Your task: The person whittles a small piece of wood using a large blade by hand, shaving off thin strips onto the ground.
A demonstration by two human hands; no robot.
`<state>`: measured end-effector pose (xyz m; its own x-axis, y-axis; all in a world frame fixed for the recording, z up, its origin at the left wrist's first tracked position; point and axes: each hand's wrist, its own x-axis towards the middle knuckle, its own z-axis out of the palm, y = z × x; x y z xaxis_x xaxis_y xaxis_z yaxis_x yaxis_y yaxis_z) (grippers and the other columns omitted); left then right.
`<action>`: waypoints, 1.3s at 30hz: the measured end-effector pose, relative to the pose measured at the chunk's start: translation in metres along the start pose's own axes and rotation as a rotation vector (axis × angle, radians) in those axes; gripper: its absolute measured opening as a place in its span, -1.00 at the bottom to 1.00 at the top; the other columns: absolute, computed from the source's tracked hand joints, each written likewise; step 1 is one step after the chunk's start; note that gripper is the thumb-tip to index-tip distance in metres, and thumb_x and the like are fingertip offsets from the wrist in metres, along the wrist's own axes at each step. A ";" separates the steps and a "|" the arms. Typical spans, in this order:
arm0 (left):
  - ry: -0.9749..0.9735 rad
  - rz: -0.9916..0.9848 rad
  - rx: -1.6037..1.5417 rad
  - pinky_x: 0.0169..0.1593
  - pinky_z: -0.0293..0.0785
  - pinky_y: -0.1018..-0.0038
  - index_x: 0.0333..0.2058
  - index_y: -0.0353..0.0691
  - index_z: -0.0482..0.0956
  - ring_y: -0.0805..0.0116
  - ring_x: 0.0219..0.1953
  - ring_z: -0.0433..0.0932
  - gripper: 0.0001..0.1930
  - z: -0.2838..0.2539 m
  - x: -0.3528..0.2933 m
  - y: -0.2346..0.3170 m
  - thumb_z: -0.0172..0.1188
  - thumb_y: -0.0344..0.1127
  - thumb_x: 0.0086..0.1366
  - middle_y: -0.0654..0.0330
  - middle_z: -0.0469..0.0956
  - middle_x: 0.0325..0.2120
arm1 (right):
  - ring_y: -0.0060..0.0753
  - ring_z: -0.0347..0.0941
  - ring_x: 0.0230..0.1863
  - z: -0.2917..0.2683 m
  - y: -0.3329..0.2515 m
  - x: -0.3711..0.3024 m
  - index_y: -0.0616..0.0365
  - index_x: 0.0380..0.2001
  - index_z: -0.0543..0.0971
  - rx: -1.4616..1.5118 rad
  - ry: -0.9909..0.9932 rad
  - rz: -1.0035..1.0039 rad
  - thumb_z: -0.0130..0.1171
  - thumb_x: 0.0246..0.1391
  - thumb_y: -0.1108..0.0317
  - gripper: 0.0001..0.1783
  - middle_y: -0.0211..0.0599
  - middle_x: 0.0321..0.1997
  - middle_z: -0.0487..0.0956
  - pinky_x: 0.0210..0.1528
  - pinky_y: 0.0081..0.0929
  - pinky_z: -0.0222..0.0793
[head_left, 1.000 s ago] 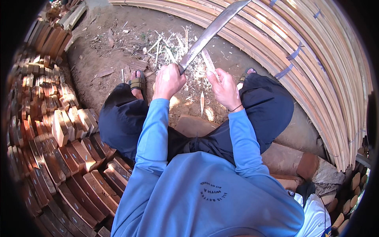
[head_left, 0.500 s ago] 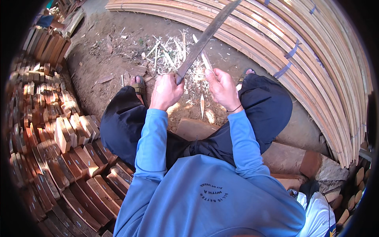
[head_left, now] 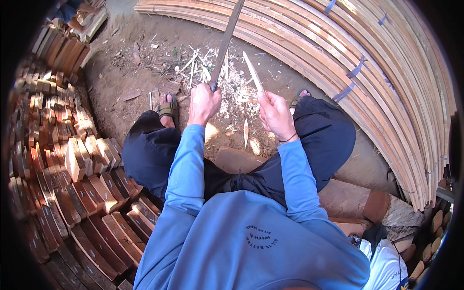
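My left hand [head_left: 204,105] is closed round the handle of a machete [head_left: 224,50], its long dark blade pointing away and up past the picture's top edge. The handle itself is mostly hidden in my fist. In my right hand [head_left: 277,114] I grip the near end of a pale, pointed wooden stick [head_left: 252,71]. Blade and stick stand apart, with a gap between them. On the ground between my legs lies a small wooden piece [head_left: 246,133], pointed at both ends. Wood shavings [head_left: 233,92] are scattered beyond my hands.
Stacked wooden blocks [head_left: 92,203] fill the left side. Long planks [head_left: 338,53] tied with strips curve across the far right. A plank [head_left: 239,159] lies under my legs. A white bag [head_left: 386,268] rests at lower right. Another person's leg [head_left: 74,23] shows at far left.
The machete has swung left and more upright, off the stick it crossed in front of. My right hand has shifted slightly right and nearer, the stick still in it.
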<state>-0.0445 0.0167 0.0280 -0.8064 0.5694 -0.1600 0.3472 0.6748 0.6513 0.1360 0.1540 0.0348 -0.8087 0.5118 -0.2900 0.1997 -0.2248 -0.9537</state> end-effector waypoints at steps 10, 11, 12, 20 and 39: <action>-0.089 0.213 0.095 -0.02 0.51 0.03 -0.46 -0.44 0.64 -0.28 -0.27 0.60 -0.76 -0.001 -0.031 0.017 0.16 -0.31 0.13 -0.34 0.59 -0.44 | -0.76 0.06 -0.87 0.000 -0.003 0.013 0.09 -0.38 0.36 0.293 -0.063 0.072 -0.01 0.46 0.07 -0.63 -0.61 -0.73 0.22 -0.84 -0.67 -0.01; -0.122 0.196 0.074 -0.03 0.51 0.03 -0.46 -0.44 0.64 -0.28 -0.26 0.60 -0.76 0.000 -0.026 0.016 0.16 -0.32 0.12 -0.34 0.60 -0.44 | -0.76 0.06 -0.87 0.001 -0.006 0.011 0.08 -0.38 0.36 0.299 -0.078 0.072 -0.01 0.46 0.08 -0.64 -0.61 -0.73 0.22 -0.84 -0.67 -0.01; -0.156 0.179 0.054 -0.03 0.51 0.04 -0.47 -0.45 0.64 -0.28 -0.26 0.60 -0.76 0.000 -0.021 0.014 0.16 -0.33 0.11 -0.34 0.60 -0.43 | -0.76 0.06 -0.86 0.003 -0.009 0.011 0.08 -0.38 0.36 0.306 -0.093 0.072 -0.01 0.46 0.08 -0.64 -0.61 -0.73 0.22 -0.84 -0.67 -0.01; -0.009 0.052 0.059 -0.07 0.57 0.08 -0.40 -0.51 0.67 -0.24 -0.29 0.66 -0.69 -0.001 -0.003 0.009 0.17 -0.28 0.16 -0.35 0.61 -0.46 | -0.72 0.08 -0.86 -0.001 -0.004 -0.007 0.09 -0.33 0.36 0.314 -0.176 0.072 -0.01 0.46 0.11 -0.68 -0.59 -0.72 0.22 -0.85 -0.64 -0.02; -0.097 0.280 -0.070 -0.16 0.55 0.00 0.04 -0.73 0.39 -0.29 -0.34 0.66 -0.33 0.058 -0.069 0.051 0.21 -0.14 0.18 -0.34 0.60 -0.50 | -0.24 0.56 -0.46 0.010 0.037 0.036 0.24 -0.45 0.47 -0.446 0.533 -0.238 0.44 -0.01 0.27 -0.65 -0.19 -0.52 0.57 -0.35 -0.25 0.44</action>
<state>0.0565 0.0392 0.0286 -0.6336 0.7729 -0.0350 0.5131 0.4536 0.7287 0.1092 0.1560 -0.0103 -0.5021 0.8640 0.0383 0.3501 0.2436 -0.9045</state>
